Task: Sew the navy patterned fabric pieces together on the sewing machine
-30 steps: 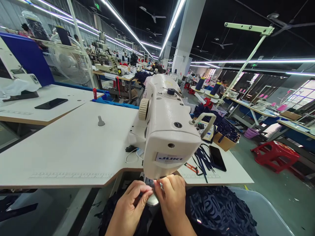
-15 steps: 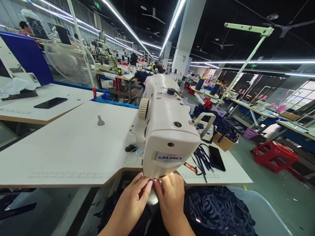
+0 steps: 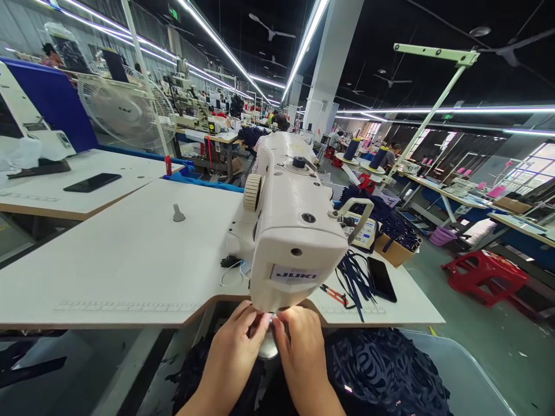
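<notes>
A white sewing machine (image 3: 299, 202) points toward me, its head right above my fingers. My left hand (image 3: 236, 349) is closed in a pinch at the left of the needle area. Close beside it, my right hand (image 3: 303, 346) is closed too, with thumb and index finger pressed forward under the head. Whatever lies between the fingertips is too small and hidden to make out. Below them shows the rounded metal end of the machine's arm (image 3: 269, 345). Dark navy patterned fabric (image 3: 385, 367) is heaped at the lower right, and more dark fabric (image 3: 195, 367) hangs at the lower left.
On the white table (image 3: 130, 254) lie navy strips (image 3: 358, 277), a black phone (image 3: 381, 278), red thread snips (image 3: 333, 294) and a small grey piece (image 3: 178, 214). A clear plastic bin (image 3: 463, 364) holds the fabric. A red stool (image 3: 485, 276) stands at right.
Both hands stay pinched under the machine head, with only a very slight shift of the fingertips. The whole view has tilted a little.
</notes>
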A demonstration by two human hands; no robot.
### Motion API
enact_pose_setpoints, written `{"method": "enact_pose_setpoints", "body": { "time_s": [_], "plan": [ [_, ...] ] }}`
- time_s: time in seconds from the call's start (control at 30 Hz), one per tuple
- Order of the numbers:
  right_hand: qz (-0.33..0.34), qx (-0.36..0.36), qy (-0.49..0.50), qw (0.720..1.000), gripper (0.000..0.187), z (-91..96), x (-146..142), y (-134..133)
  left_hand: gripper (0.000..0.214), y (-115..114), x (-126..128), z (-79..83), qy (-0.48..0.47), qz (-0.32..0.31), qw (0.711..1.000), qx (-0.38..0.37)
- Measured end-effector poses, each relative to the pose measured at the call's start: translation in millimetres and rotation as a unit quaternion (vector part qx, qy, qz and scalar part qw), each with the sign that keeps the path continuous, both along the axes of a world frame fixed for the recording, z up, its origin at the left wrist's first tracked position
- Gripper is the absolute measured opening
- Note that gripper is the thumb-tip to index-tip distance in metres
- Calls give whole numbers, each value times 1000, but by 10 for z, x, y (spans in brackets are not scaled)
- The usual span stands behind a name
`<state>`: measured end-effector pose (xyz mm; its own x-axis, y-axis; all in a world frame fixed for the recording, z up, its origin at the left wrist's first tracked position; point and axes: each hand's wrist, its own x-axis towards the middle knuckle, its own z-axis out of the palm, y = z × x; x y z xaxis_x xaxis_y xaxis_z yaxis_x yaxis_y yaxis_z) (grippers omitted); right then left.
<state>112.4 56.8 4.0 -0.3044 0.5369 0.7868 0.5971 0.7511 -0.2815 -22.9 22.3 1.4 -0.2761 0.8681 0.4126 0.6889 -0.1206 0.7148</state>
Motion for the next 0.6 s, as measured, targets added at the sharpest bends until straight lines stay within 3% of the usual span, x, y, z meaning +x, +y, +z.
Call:
{"method": "enact_pose_setpoints", "body": {
  "time_s": [0.17, 0.3, 0.4, 0.5, 0.57, 0.6],
  "plan": [
    [83, 50, 17, 995, 10, 81, 76, -79, 31, -126, -84, -77, 2, -1, 1000, -8],
    [140, 74, 64, 985, 16, -27, 204, -123, 33, -299, -528, -333, 18, 65, 994, -82],
    [161, -36, 102, 981, 8, -299, 278, -108, 26, -465, -1015, -653, 53, 80, 979, -177],
    [163, -211, 125, 956, 27, -582, 286, -81, 31, -639, -1409, -975, 85, 124, 964, -220],
    [174, -341, 163, 909, 36, -674, 248, -59, 35, -707, -1528, -1114, 107, 163, 956, -219],
    [187, -413, 204, 868, 43, -682, 215, -47, 36, -714, -1532, -1146, 118, 176, 955, -210]
  ]
}}
